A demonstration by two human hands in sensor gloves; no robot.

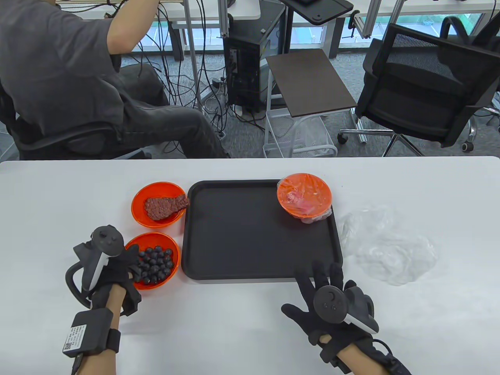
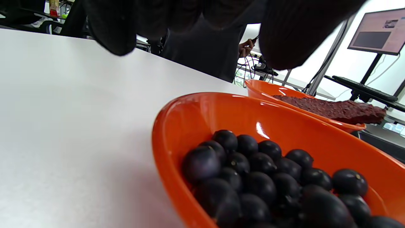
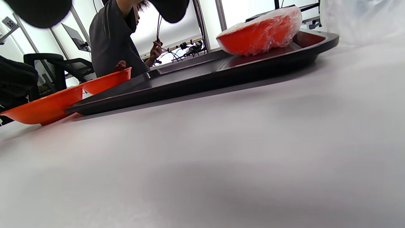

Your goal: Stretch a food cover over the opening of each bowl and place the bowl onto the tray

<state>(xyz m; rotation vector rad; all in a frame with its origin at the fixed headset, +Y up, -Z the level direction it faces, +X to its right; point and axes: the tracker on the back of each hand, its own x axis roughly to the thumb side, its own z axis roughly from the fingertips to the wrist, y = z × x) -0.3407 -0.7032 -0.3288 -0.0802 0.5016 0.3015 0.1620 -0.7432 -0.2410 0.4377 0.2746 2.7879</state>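
Note:
A black tray (image 1: 242, 230) lies mid-table. At its back right corner sits an orange bowl with clear film stretched over it (image 1: 304, 195), also in the right wrist view (image 3: 256, 34). Left of the tray stand two uncovered orange bowls: the far one (image 1: 140, 195) holds a brown meat-like piece, the near one (image 1: 156, 237) dark berries (image 2: 253, 177). My left hand (image 1: 133, 263) hovers over the berry bowl's left rim, its fingers (image 2: 117, 31) loosely curled and holding nothing. My right hand (image 1: 318, 279) is spread flat at the tray's front right edge.
A heap of clear plastic covers (image 1: 390, 246) lies on the white table right of the tray. A seated person in grey (image 1: 58, 78) is beyond the table's far left edge, with an office chair (image 1: 425, 93) and a small side table (image 1: 308, 82) behind.

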